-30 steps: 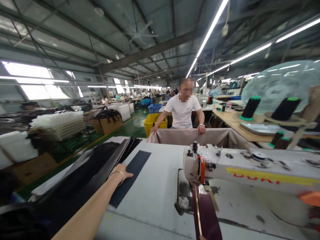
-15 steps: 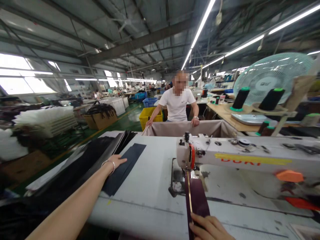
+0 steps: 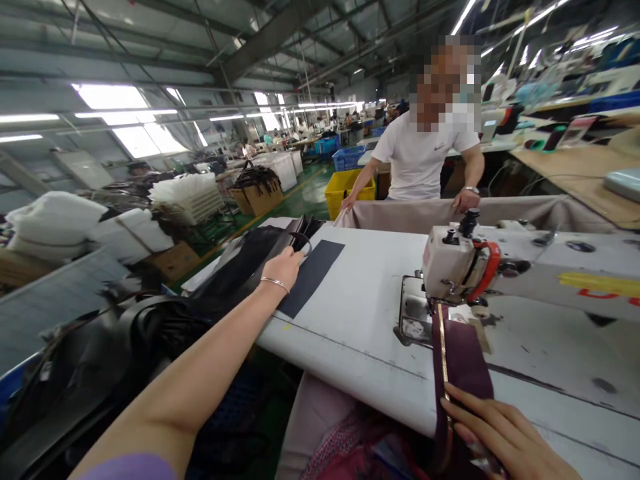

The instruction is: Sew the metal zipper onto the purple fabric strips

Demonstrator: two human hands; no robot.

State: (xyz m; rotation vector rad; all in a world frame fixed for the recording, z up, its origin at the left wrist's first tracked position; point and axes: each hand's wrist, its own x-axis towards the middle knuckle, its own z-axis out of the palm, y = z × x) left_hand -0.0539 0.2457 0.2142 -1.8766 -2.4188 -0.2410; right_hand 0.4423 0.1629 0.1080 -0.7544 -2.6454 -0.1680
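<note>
My left hand (image 3: 283,272) is closed on the edge of a dark fabric piece (image 3: 303,241), whose end curls up past the fingertips. Beneath it, a flat dark panel (image 3: 320,270) lies on the white table, beside a stack of black sheets (image 3: 240,257). Under the presser foot of the sewing machine (image 3: 450,267) runs a zipper (image 3: 443,347) with gold teeth, along a maroon fabric piece (image 3: 470,360). Near the table's front edge, my right hand (image 3: 500,427) grips the zipper and its tape, fingers lying over it. A shiny thing below that palm is too unclear to name.
Across the table a person in a white shirt (image 3: 423,153) holds a beige cloth (image 3: 400,212) at its edge. Behind stands a yellow bin (image 3: 345,190). Dark material (image 3: 100,360) is heaped at the left, and a wooden table (image 3: 565,167) stands at the right.
My view has turned left and down. My left hand, earlier flat on the dark panels, now has a dark piece lifted at one end. My right hand stays on the zipper.
</note>
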